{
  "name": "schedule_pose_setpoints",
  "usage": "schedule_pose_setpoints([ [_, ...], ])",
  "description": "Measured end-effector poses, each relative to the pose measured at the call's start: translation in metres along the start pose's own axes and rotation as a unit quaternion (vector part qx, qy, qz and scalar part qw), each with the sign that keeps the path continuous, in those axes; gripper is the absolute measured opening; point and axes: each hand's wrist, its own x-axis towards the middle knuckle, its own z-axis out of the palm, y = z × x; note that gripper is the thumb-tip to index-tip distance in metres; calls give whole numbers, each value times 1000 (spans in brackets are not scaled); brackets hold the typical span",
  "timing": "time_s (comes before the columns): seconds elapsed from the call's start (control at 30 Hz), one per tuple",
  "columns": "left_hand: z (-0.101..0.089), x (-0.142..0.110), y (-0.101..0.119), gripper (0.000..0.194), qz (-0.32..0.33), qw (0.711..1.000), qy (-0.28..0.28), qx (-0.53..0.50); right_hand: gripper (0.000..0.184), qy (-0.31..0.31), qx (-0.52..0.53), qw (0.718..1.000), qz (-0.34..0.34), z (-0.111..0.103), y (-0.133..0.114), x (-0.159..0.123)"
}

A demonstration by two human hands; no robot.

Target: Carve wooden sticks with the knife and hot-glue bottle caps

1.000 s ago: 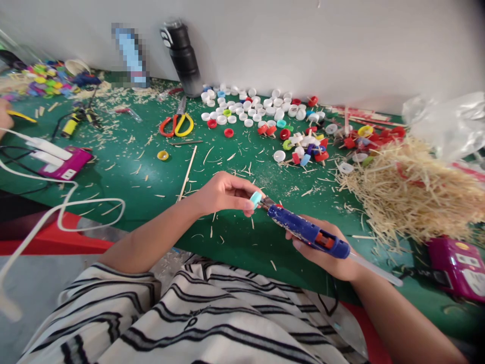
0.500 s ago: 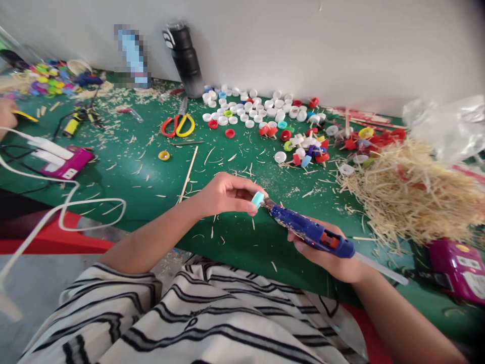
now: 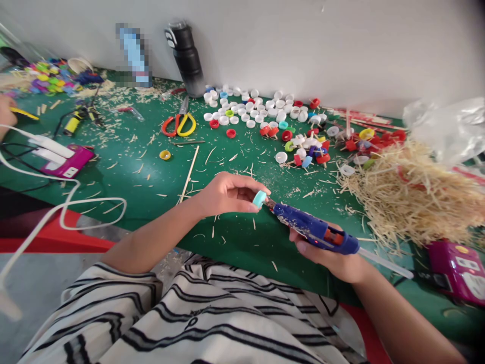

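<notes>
My left hand (image 3: 235, 194) pinches a turquoise bottle cap (image 3: 259, 199) between thumb and fingers, above the green table. The cap stands tilted on edge, facing right. My right hand (image 3: 333, 260) is wrapped round a blue hot glue gun (image 3: 306, 225) that points left. Its metal nozzle (image 3: 270, 203) is at the cap's open side; whether it touches cannot be made out. From the gun's rear sticks a translucent glue stick (image 3: 386, 263). Small pale shavings cling to the gun's body.
Many white and coloured caps (image 3: 280, 104) lie near the wall, some with sticks. Scissors (image 3: 180, 124) and a black bottle (image 3: 185, 60) stand left of them. A heap of thin wood strips (image 3: 424, 197) is at right, beside a purple power block (image 3: 456, 270). Another person's hand (image 3: 5, 114) shows far left.
The glue gun has shifted very slightly to the right in view, its nozzle still at the turquoise cap. Both hands keep their holds.
</notes>
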Motion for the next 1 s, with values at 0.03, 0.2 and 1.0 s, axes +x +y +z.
schedule_pose_setpoints([
  [0.03, 0, 0, 0, 39, 3, 1000, -1, -1, 15, 1, 5, 1000, -1, 0, -1, 0],
  [0.2, 0, 1, -1, 38, 28, 1000, -6, 1, 17, -5, 49, 999, 9, 2, -5, 1],
  [1.0, 17, -6, 1, 54, 356, 855, 116, 359, 35, -101, 401, 900, 141, 10, -3, 18],
])
